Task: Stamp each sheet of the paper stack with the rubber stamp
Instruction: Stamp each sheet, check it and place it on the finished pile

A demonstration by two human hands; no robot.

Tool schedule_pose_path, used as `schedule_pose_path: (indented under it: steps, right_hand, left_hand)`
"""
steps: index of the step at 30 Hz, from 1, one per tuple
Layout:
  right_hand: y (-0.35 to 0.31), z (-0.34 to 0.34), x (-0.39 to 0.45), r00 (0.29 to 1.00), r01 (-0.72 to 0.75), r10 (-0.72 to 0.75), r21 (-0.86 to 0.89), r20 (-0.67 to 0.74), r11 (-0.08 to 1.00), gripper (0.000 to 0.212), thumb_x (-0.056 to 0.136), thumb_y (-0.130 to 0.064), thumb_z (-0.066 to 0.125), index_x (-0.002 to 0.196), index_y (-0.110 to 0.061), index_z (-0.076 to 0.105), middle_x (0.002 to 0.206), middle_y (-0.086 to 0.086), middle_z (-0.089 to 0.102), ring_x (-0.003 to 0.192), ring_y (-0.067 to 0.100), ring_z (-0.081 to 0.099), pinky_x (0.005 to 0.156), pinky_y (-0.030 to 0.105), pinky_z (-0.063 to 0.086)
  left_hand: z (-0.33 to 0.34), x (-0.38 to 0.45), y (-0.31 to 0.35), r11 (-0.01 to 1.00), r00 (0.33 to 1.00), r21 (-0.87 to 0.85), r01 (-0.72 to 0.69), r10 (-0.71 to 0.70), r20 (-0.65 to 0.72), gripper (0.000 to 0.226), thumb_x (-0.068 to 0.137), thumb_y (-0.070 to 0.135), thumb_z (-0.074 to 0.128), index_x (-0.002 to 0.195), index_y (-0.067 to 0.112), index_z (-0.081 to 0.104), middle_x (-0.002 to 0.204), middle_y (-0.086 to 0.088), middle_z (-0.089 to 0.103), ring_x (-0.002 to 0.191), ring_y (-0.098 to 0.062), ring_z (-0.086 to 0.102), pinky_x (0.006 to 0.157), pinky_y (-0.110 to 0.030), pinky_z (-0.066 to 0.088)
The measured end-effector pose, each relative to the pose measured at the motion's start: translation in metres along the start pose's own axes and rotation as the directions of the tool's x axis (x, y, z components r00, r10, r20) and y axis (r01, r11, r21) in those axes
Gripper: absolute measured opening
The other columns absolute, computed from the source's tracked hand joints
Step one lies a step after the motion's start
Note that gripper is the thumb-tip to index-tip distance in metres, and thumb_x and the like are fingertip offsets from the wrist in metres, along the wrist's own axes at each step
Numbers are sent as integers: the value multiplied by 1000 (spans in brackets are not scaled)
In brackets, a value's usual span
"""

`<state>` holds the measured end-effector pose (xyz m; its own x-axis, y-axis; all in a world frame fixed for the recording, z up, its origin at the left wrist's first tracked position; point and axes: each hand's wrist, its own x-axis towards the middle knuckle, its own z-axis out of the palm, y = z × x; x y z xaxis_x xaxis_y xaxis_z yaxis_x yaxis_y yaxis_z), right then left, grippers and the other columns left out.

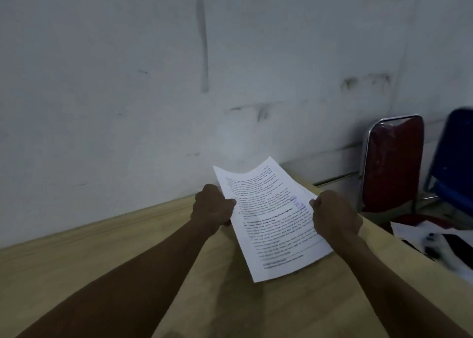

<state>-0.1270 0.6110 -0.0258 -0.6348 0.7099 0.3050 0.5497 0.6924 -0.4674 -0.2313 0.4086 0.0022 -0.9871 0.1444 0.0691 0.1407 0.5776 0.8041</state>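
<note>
1. Paper stack lifted off the wooden surface, over its far right part, tilted with the top edge toward the wall.
2. Top sheet printed with lines of text; blurred purple stamp mark near its right edge, just beside the right thumb.
3. Left hand gripping the left edge of the stack, fingers curled round it.
4. Right hand gripping the right edge, thumb on top of the sheet, grip closed on the paper.
5. Both forearms reaching in from the near edge of the surface.
6. Red chair with a metal frame past the far right corner, against the wall.
7. Blue chair just beside it, farther right.
8. White and dark items past the right edge of the surface, too blurred to tell.
</note>
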Motion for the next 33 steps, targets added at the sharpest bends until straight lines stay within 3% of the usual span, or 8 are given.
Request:
schedule_pose_path:
  steps: [3,6,11,14,20,23,28,33]
  right_hand:
    - [7,15,29,999,43,-43,-34,1,998,23,97,-33,54,89,-12,59,90,8,64,77,24,62,67,33,51]
    - [11,22,52,999,42,-41,-117,9,992,22,98,-34,54,95,-13,61,94,6,64,82,23,63,65,30,41]
    - [20,36,75,999,42,-38,-161,28,986,21,97,-29,58,100,-9,64,80,0,49,69,17,49,61,30,37]
    - [25,45,80,999,39,-33,-163,39,986,23,96,-30,59,107,-10,62,82,0,50,70,15,48,60,28,35]
    - [28,55,79,999,31,-25,-119,47,992,37,94,-35,60,122,-10,57,115,9,61,103,27,59,82,38,49]
    - [29,55,77,998,24,-17,-129,58,991,38,95,-37,57,121,-9,58,117,10,60,108,29,57,87,41,49]
    - [29,52,72,997,20,-8,-158,76,987,36,96,-35,54,119,-8,59,118,11,58,110,30,55,90,42,47]
    - [30,51,71,996,28,-15,-161,84,986,35,96,-34,55,117,-8,60,115,10,60,108,29,56,88,41,48]
  left_hand:
    - [24,23,1,1000,1000,30,-5,5,3,17,77,19,70,68,11,58,78,-7,70,65,-27,70,60,-36,58]
    - [46,45,3,998,1000,54,-24,23,8,20,78,19,69,65,17,54,71,0,64,69,-23,67,67,-35,59]
    - [68,66,2,990,998,137,-24,16,58,7,74,22,65,77,17,61,81,-1,66,76,-19,64,75,-36,57]
    - [77,69,-2,976,997,219,-1,-17,79,38,63,34,63,95,13,60,98,-5,66,90,-27,65,82,-42,56]
    - [75,65,-3,922,998,388,0,-27,65,46,76,43,66,112,16,55,109,-4,62,99,-29,64,84,-38,54]
    - [76,62,-2,926,996,378,-1,-33,83,43,77,45,65,108,16,56,105,-5,65,91,-30,67,82,-40,57]
    - [83,53,1,967,996,255,20,-41,79,32,78,28,67,102,12,55,104,-8,62,90,-31,66,74,-36,58]
    - [86,49,8,987,984,140,73,-94,151,22,79,18,64,98,8,57,96,-11,61,78,-31,68,53,-31,57]
